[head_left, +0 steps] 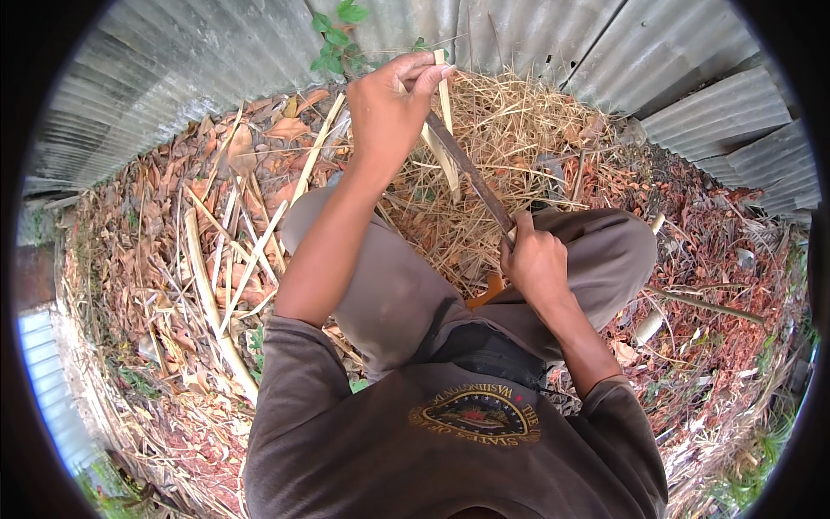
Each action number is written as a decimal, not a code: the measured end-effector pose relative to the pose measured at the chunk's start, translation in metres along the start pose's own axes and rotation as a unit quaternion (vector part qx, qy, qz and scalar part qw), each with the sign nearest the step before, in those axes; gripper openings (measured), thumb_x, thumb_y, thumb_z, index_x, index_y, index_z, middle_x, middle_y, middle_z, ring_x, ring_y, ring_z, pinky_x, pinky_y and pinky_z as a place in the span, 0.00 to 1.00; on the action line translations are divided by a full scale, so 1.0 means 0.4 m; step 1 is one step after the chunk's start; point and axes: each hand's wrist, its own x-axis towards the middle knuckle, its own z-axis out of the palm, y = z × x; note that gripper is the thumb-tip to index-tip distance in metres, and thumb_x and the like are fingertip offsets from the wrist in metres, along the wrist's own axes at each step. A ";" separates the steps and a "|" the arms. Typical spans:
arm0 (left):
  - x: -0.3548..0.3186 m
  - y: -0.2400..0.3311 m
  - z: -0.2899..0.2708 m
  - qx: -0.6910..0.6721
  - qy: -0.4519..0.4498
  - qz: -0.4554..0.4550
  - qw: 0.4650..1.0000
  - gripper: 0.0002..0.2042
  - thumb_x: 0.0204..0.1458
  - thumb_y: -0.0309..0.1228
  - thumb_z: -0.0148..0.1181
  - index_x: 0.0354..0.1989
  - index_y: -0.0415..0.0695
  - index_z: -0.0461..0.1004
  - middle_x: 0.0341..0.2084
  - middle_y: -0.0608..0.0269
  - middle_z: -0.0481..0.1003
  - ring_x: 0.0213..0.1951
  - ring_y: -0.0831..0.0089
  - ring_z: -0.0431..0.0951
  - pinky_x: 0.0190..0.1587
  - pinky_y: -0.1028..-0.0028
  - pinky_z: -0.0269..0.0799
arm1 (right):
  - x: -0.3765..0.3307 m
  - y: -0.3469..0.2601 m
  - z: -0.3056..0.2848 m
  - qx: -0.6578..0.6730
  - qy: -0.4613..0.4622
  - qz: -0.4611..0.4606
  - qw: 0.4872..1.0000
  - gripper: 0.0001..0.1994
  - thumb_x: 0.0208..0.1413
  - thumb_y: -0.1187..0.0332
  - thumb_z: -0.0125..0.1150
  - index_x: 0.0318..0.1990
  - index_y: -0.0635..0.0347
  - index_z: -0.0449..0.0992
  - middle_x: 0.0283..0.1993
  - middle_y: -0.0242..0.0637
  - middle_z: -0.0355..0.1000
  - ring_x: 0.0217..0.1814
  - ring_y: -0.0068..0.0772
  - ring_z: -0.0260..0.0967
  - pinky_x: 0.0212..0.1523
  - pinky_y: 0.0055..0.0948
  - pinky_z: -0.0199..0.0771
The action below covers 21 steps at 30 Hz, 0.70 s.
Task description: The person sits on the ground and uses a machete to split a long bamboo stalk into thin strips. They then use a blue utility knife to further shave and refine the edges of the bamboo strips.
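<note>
Stretched out ahead of me, my left hand [393, 104] is closed, pinching a narrow pale wooden strip [445, 99] between thumb and fingers. A wider pale piece [443, 164] hangs just below; whether it belongs to the same strip I cannot tell. My right hand [536, 261] is wrapped around the near end of a long dark knife [471, 169], over my right thigh. The handle is mostly hidden in the fist. The blade slants up and left, its far end reaching the pale wood close beneath my left hand.
Several long pale strips and sticks [207, 281] lie on brown leaves to my left. Dry straw [510, 121] is heaped ahead. Corrugated metal sheets [536, 39] wall off the far side, with a green plant [337, 39] against them. An orange object [487, 291] lies between my bent legs.
</note>
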 end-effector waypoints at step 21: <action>0.006 -0.043 0.028 -0.004 0.061 0.039 0.997 0.14 0.46 0.33 0.69 0.38 0.36 0.80 0.25 0.59 0.80 0.20 0.81 0.76 0.21 0.82 0.68 | 0.021 0.079 0.221 0.204 -0.116 0.094 0.968 0.13 0.45 0.70 0.55 0.37 0.70 0.72 0.29 0.61 0.72 0.35 0.59 0.73 0.40 0.46 0.73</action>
